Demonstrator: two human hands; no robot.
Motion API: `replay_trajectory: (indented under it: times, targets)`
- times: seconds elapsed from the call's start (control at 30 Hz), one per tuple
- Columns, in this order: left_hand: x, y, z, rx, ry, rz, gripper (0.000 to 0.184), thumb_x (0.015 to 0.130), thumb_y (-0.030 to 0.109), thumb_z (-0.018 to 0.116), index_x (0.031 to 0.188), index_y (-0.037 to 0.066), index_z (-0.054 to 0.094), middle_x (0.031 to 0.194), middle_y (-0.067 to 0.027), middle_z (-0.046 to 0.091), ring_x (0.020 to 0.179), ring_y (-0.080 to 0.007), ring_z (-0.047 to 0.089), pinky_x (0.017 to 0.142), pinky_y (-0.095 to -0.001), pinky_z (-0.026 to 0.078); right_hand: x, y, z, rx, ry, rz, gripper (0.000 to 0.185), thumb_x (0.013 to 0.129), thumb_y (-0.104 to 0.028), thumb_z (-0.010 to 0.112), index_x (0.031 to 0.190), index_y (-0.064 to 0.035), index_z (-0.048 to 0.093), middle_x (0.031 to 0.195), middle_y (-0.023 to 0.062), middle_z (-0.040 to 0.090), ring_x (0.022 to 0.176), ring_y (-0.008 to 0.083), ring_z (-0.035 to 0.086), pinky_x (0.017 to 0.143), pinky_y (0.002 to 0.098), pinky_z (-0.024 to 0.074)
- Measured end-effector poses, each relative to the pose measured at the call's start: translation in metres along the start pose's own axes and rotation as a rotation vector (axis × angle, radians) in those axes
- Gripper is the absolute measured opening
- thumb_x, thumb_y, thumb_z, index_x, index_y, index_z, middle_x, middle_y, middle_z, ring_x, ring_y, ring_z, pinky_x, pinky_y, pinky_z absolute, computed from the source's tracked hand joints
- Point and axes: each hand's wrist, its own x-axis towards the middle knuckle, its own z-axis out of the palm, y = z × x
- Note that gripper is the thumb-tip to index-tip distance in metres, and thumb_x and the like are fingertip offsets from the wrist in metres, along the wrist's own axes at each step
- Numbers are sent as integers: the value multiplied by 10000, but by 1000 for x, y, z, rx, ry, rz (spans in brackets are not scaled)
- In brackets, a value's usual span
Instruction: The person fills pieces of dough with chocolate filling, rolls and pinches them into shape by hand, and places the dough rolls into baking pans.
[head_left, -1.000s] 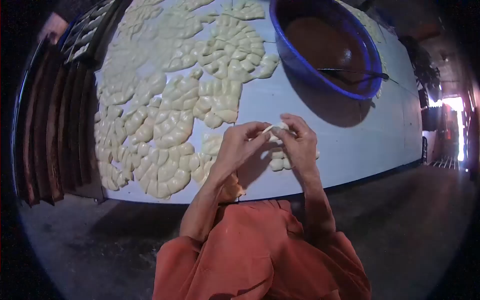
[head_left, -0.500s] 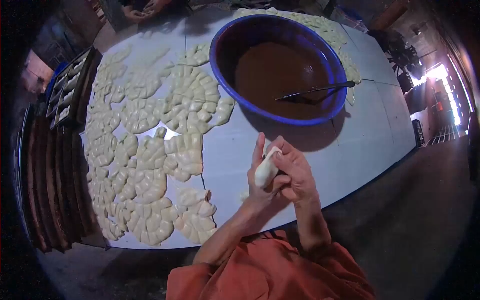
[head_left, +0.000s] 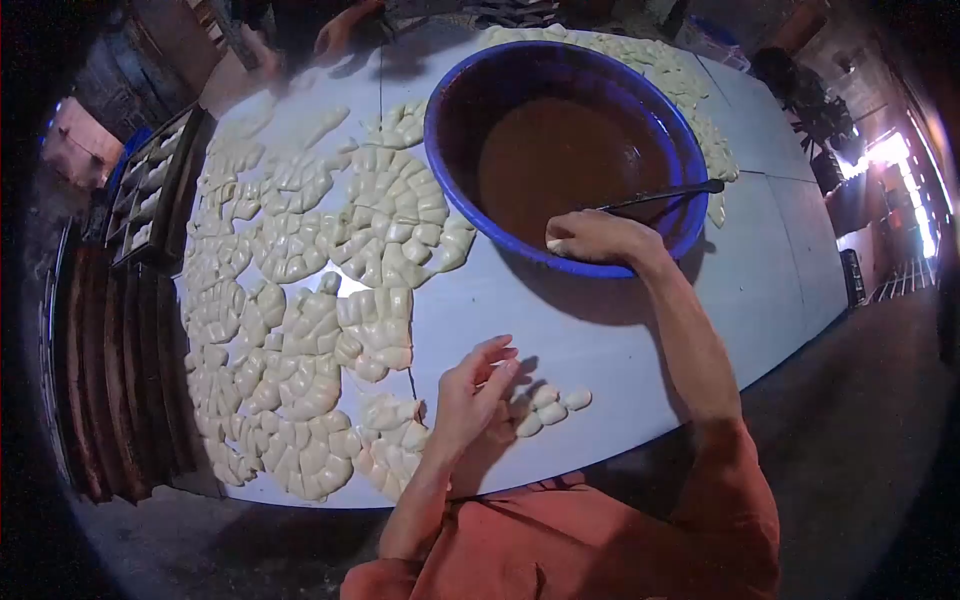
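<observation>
My right hand (head_left: pixel 605 238) reaches over the near rim of a blue basin (head_left: pixel 480 215) of brown filling (head_left: pixel 555 150). Its fingers are curled together, with a pale spot at the tips; what they hold I cannot make out. A dark-handled tool (head_left: pixel 665 192) leans across the basin's right rim, beside that hand. Above the white table, my left hand (head_left: pixel 475 390) is open, fingers loosely bent and nothing in them. Just right of it lies a small cluster of white dough pieces (head_left: pixel 545 408), partly behind the hand.
Many joined dough pieces (head_left: pixel 390 215) cover the table's left side, with more dough (head_left: pixel 650 65) behind the basin. A compartmented rack (head_left: pixel 150 190) with pale pieces stands at left, above stacked brown boards (head_left: pixel 120 370). Another person's hand (head_left: pixel 345 28) shows at the far edge.
My hands have separated. The right moved up to the basin; the left lowered and opened, and the dough they were pinching is no longer between them. Dough pieces beside the left hand now show.
</observation>
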Motion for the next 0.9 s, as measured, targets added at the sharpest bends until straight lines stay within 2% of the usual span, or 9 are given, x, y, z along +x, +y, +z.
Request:
replay_trajectory:
  times: [0.17, 0.23, 0.33, 0.53, 0.57, 0.77, 0.83, 0.87, 0.9]
  targets:
    - [2, -12, 3, -38, -36, -33, 387, 983, 148, 623, 1327, -21, 563, 1172, -148, 686, 1048, -160, 647, 886, -274, 517, -6, -5, 5, 29, 9, -13, 301, 936, -237, 541, 1122, -36, 666, 1063, 207, 704, 1027, 372, 667, 887, 470, 484]
    - [3, 0, 5, -95, -89, -17, 391, 980, 163, 630, 1319, -22, 570, 1176, -145, 687, 1066, -159, 645, 889, -273, 515, -12, -8, 3, 21, 84, -34, 291, 949, -261, 565, 1075, -16, 658, 951, 152, 715, 920, 299, 685, 823, 426, 505]
    - [14, 10, 7, 27, -90, 49, 393, 974, 184, 643, 1293, -40, 584, 1177, -127, 685, 1058, -143, 647, 902, -269, 512, -39, -22, -7, 817, 242, 8, 185, 965, -236, 622, 1008, -56, 633, 843, -7, 647, 725, 71, 613, 628, 254, 494]
    - [46, 30, 39, -280, -139, 96, 410, 1020, 274, 572, 1331, 6, 567, 1250, -100, 642, 1078, -165, 644, 911, -316, 508, -76, -66, 18, 1458, 455, -82, 147, 987, -177, 608, 1085, -70, 587, 903, 6, 661, 692, 46, 615, 569, 162, 481]
    - [50, 32, 46, -501, -178, 52, 428, 1031, 310, 542, 1340, 14, 556, 1252, -95, 639, 1092, -176, 641, 943, -344, 495, -79, -68, 26, 1578, 470, -105, 143, 989, -168, 607, 1089, -69, 584, 918, 11, 665, 693, 49, 626, 567, 162, 493]
    - [38, 25, 39, -962, -233, -74, 372, 1026, 333, 540, 1229, 26, 594, 1145, -61, 648, 1058, -180, 647, 1009, -418, 487, -99, -82, 81, 1684, 552, -82, 151, 1003, -148, 579, 1121, -56, 562, 965, 10, 647, 715, 38, 578, 615, 170, 495]
    - [37, 4, 28, -855, -212, 13, 303, 1008, 278, 585, 1181, 30, 611, 1087, -55, 667, 1004, -170, 666, 980, -391, 519, -106, -71, 97, 1680, 464, -200, 162, 997, -148, 579, 1130, -57, 559, 1020, 17, 648, 823, 42, 601, 728, 218, 522]
    - [34, 1, 24, -909, -94, 2, 265, 976, 226, 643, 1149, 25, 628, 1049, -60, 684, 946, -158, 681, 916, -343, 558, -107, -57, 106, 1661, 376, -233, 262, 950, -119, 633, 1184, -40, 544, 1099, 49, 637, 1009, 102, 616, 898, 280, 512]
    - [33, -1, 18, -910, -92, -2, 265, 976, 226, 643, 1149, 25, 628, 1049, -60, 684, 946, -158, 681, 916, -343, 558, -108, -62, 111, 1663, 375, -228, 262, 950, -119, 633, 1184, -40, 544, 1099, 49, 637, 1009, 102, 616, 898, 280, 512]
